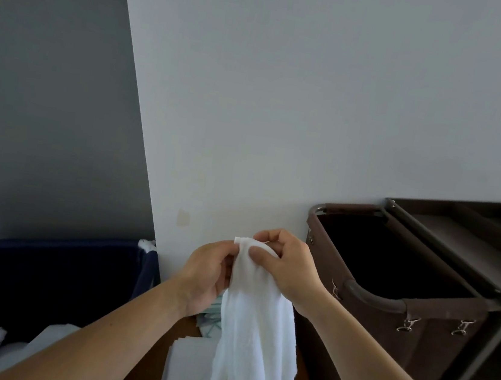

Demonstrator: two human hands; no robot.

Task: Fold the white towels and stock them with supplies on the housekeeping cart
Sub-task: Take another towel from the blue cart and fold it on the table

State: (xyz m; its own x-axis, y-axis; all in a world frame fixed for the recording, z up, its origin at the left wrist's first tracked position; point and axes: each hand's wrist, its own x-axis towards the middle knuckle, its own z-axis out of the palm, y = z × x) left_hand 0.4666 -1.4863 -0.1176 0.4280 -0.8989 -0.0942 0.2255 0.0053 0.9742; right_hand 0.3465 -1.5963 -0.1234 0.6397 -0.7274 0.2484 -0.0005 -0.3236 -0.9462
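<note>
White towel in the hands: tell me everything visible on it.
The white towel is thin, soft-looking woven cloth, lightly wrinkled and bunched lengthwise, not neatly folded. It hangs from its top edge, widening downward and leaving the frame at the bottom. The left hand and right hand both pinch that top edge close together, in front of the pale wall. Its lower part hangs in front of a flat white stack; whether they touch cannot be told.
</note>
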